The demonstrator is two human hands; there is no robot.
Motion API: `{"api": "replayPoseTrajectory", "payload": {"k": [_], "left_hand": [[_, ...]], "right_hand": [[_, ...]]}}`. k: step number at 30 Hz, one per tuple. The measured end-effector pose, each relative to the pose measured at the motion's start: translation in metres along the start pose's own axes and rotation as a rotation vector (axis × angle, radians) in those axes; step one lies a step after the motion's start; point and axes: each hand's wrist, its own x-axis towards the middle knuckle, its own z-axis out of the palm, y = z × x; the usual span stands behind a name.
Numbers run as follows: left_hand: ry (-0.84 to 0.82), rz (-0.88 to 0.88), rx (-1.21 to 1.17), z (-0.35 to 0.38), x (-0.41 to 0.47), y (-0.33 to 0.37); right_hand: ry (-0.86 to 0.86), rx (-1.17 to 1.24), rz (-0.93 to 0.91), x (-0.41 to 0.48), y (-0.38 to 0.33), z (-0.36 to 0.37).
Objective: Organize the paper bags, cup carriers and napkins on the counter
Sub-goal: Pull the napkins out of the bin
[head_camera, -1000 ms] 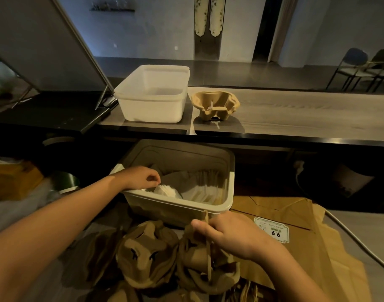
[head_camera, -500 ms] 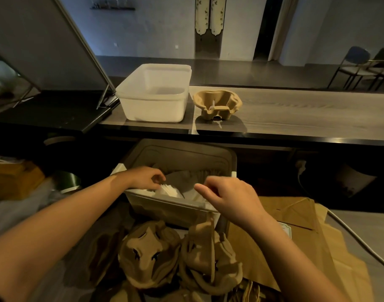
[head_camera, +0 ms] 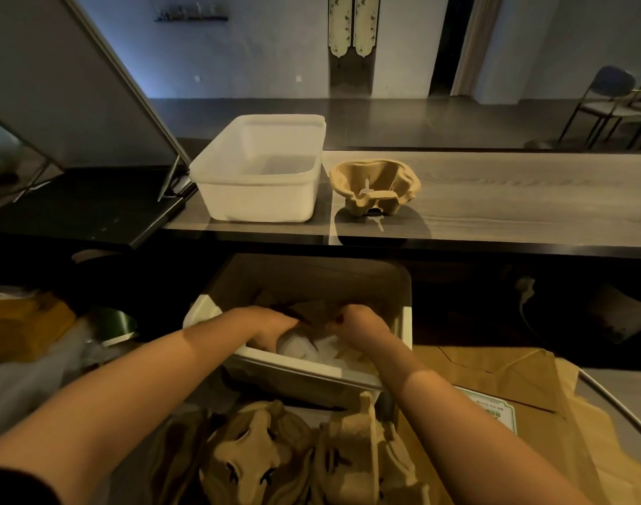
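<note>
Napkins [head_camera: 304,349] sat in a loose white wad inside the near bin [head_camera: 304,373], on the low surface below the counter [head_camera: 512,198]. Some tan paper also lay in that bin toward the back; too dim to tell what it was.

Handling, judged: napkins were very light, soft and limp, with no stiffness. The stack would likely fan out or shed sheets if pinched at 1 corner. Best hold looked like both sides of the wad at once, squeezed from left and right, with fingers under the bottom sheets. Not fragile, but they crumple easily.

Left hand [head_camera: 271,328] was down in the bin, palm down, fingers curled over the left side of the wad and gripping it. Right hand [head_camera: 362,324] was also in the bin, knuckles up, fingers bent downward just beside the wad's right side. Its tips were hidden, so whether it had hold of anything could not be told.

Far bin [head_camera: 260,169] stood on the counter and looked empty, a likely target. 1 carrier [head_camera: 375,185] stood just beside it on the right. 2 or more loose carriers [head_camera: 260,457] lay in front of the near bin. Bags [head_camera: 512,388] lay flat to the right, 1 with a label.
</note>
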Motion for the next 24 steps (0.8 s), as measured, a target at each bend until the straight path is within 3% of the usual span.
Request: {"api": "replayPoseTrajectory", "payload": {"k": [5, 12, 20, 24], "left_hand": [[-0.160, -0.104, 0.120, -0.007, 0.003, 0.014], [-0.150, -0.015, 0.228, -0.004, 0.009, 0.020], [-0.108, 0.061, 0.040, 0.001, 0.017, 0.004], [-0.061, -0.107, -0.186, -0.011, 0.004, -0.012]], "right_hand": [[0.074, -0.165, 0.028, 0.005, 0.003, 0.003], [-0.037, -0.269, 0.067, 0.000, 0.008, 0.003], [0.039, -0.259, 0.075, -0.008, 0.004, -0.001], [0.068, -0.117, 0.143, -0.009, 0.001, -0.003]]}}
